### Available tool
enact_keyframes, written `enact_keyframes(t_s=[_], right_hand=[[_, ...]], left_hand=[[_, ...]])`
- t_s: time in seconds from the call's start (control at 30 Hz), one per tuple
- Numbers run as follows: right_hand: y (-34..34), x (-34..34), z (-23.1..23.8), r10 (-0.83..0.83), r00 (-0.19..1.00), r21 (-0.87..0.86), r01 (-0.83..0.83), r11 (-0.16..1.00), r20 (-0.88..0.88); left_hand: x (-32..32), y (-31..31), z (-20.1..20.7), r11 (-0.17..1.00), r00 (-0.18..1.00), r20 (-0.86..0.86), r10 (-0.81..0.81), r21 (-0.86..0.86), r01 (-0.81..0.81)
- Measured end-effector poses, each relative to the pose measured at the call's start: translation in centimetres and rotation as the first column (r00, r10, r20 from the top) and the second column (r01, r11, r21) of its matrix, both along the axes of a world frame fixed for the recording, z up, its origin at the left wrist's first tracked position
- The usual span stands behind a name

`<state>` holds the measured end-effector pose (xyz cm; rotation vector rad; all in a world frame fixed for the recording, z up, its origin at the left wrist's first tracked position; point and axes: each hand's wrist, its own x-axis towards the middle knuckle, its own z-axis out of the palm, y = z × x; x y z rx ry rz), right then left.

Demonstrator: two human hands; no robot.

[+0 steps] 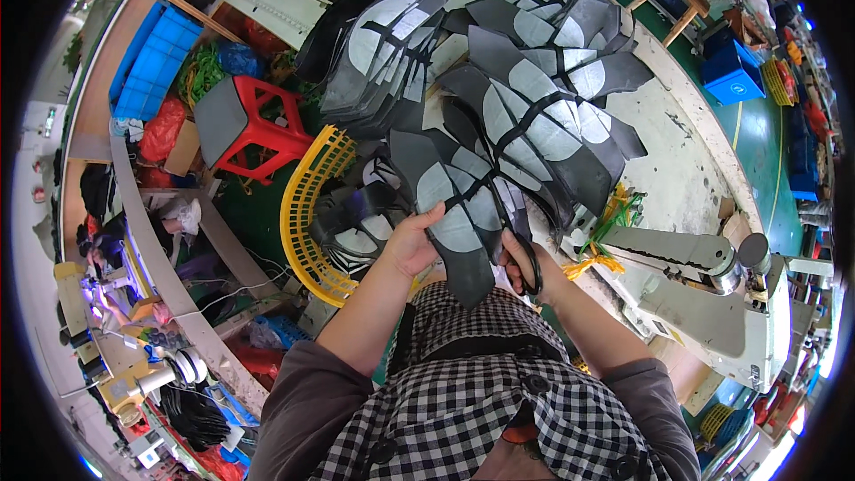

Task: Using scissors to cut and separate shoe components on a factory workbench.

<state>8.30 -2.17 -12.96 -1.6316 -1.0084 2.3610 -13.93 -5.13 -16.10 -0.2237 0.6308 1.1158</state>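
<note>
My left hand (414,245) is closed on the edge of a flat black-and-grey shoe upper piece (465,278) with silver-grey patches, thumb on top. My right hand (525,265) grips black-handled scissors (536,278) at the piece's right side. Their blades point away from me and are partly lost among the dark pieces. Just beyond both hands, a fanned row of similar upper pieces (561,125) lies on the table. Farther left stands a thick stack of them (383,44).
A yellow plastic basket (307,214) with more pieces sits left of my left arm. Beyond it is a red stool (258,129) with a grey seat. To my right a sewing machine (686,258) stands on the pale table (686,151), with green and yellow strings (614,223) beside it.
</note>
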Motion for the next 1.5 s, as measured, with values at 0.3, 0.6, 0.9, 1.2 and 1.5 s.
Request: enact_keyframes(t_s=[0.3, 0.6, 0.9, 1.2, 1.5], right_hand=[[3.7, 3.2, -0.4, 0.335, 0.940, -0.121, -0.326, 0.938, 0.069], [3.0, 2.4, -4.2, 0.315, 0.906, -0.100, -0.355, 0.930, -0.283], [0.2, 0.8, -3.6, 0.172, 0.982, -0.029, -0.174, 0.984, -0.078], [2.3, 2.1, -3.2, 0.239, 0.967, -0.025, -0.238, 0.971, 0.085], [3.7, 4.1, -2.3, 0.349, 0.928, -0.089, -0.361, 0.928, -0.129]], left_hand=[[1.9, 1.0, -0.2, 0.982, 0.823, -0.550, 0.143, -0.023, -0.187], [-0.7, 1.1, -1.4, 0.993, 0.892, -0.451, -0.025, -0.115, -0.031], [1.8, -1.2, -1.9, 0.949, 0.768, -0.567, 0.298, 0.088, -0.303], [4.4, 2.0, -6.6, 0.943, 0.854, -0.413, 0.316, 0.035, -0.332], [2.6, 1.3, -5.5, 0.998, 0.969, -0.244, 0.027, -0.050, -0.041]])
